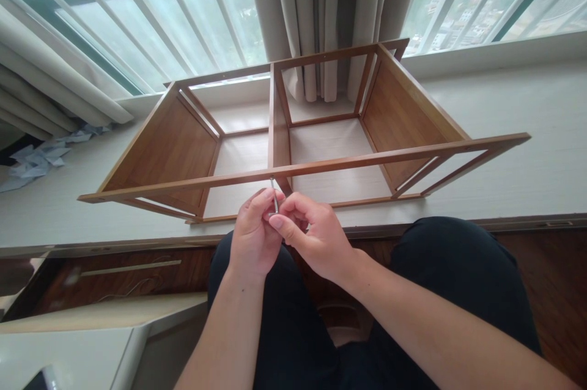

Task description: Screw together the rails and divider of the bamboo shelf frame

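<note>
Bamboo-brown wood makes up the shelf frame (321,133) lying on its side on the pale window ledge (527,121) in front of you, its open compartments facing up toward you and its long front rail (367,161) running across the view from lower left to upper right. Your two hands meet just below the middle of that rail, where the centre divider (277,127) joins it. Your left hand (252,237) is curled, its fingers folded in and its thumb pressed against a thin metal tool (274,197), which looks like a small hex key, though it is too slim to tell for sure. Your right hand (312,234) closes on the same tool from the other side, fingers bent tight and the forefinger laid across toward the left hand. The tool stands nearly upright between your fingertips, its upper end touching the underside of the rail. Both hands are shut around it and touch each other. Your dark-trousered knees (458,268) sit below, against the ledge's edge. Beige curtains (316,11) hang behind the frame before the barred window (183,11), and crumpled pale paper (41,158) lies on the ledge far to the left.
</note>
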Available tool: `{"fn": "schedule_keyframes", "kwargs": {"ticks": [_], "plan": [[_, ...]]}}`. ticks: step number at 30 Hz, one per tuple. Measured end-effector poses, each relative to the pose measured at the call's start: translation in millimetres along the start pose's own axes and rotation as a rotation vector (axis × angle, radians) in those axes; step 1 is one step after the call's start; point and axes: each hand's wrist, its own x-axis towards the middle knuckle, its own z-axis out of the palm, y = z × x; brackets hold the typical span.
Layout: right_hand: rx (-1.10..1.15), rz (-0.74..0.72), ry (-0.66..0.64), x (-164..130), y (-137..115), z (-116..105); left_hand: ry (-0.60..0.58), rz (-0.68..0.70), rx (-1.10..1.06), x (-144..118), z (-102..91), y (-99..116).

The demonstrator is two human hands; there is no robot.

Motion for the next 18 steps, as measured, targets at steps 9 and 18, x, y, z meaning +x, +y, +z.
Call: {"fn": "schedule_keyframes", "kwargs": {"ticks": [9,18], "plan": [[-0.357,-0.122,0.095,2.5,-6.1,4.0,-0.012,-0.03,-0.083,-0.1,0.6,0.5],[-0.691,-0.294,0.191,4.9,-2.1,7.2,-0.046,-0.072,-0.174,3.3,-3.5,0.0]]}}
